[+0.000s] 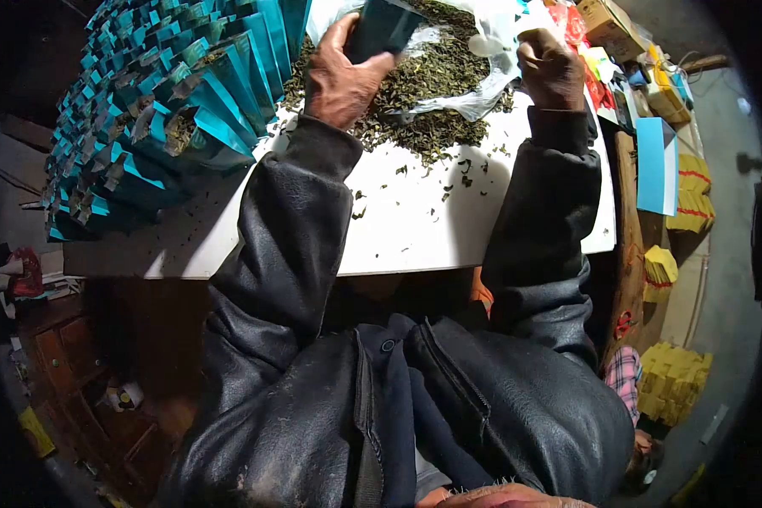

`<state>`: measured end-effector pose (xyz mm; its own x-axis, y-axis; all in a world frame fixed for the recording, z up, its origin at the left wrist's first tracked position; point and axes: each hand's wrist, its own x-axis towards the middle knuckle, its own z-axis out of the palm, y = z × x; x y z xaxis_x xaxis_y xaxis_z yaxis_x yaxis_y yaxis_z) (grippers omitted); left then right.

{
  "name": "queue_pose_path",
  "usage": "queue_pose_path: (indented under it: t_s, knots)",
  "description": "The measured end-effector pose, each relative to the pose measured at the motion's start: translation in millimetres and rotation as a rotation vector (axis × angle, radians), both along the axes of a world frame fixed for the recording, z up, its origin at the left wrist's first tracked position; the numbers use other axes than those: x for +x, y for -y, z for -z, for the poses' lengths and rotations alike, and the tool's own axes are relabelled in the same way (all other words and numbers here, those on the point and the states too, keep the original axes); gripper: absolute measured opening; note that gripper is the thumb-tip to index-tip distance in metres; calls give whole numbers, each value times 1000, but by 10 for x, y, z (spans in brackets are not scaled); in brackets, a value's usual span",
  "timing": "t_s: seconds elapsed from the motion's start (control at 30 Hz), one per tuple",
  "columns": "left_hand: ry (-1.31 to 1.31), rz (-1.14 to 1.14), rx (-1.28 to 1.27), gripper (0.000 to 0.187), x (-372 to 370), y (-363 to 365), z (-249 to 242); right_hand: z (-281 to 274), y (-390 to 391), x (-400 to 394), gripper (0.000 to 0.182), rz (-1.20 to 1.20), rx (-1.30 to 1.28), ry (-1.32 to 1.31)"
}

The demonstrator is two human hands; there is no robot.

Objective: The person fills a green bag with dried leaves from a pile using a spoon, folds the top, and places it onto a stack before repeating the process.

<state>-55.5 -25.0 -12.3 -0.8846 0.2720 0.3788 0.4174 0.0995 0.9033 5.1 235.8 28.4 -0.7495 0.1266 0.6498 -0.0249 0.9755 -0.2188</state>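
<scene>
My left hand (340, 80) grips a dark teal packet (385, 32) between thumb and fingers, over the far part of the white table (398, 237). Behind and below the packet lies a heap of dark, dried leaves (440, 76), partly on a crumpled clear plastic bag (461, 103). My right hand (552, 72) is raised right of the heap with its fingers curled closed; whatever is in them, if anything, is hidden. Many open teal packets (229, 93) stand packed together to the left, some showing leafy contents at their tops.
A cardboard box (610, 30) and red plastic wrapping (571, 25) lie at the far right. A blue card (654, 165) sits by the table's right edge. Bundles of yellow packets (673, 381) rest lower right, near another person's checked sleeve (625, 377). Wooden drawers (68, 356) stand lower left.
</scene>
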Motion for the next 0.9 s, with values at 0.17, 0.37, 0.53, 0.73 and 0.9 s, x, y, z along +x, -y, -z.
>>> queue_pose_path:
  t_s: [0.17,0.37,0.53,0.73,0.9]
  knots:
    - [23,-34,-56,65,7,23,0,175,57,-64,9,-35,95,134]
    - [-16,-69,-24,65,-26,9,98,248,373,-98,11,-345,-890,537]
    - [1,-59,-22,65,-39,7,115,446,527,-278,16,-402,-721,498]
    - [-14,-54,-2,64,-34,-11,115,501,493,-289,15,-404,-1036,559]
    - [-77,-9,23,63,-51,4,78,338,410,-207,14,-400,-1206,592]
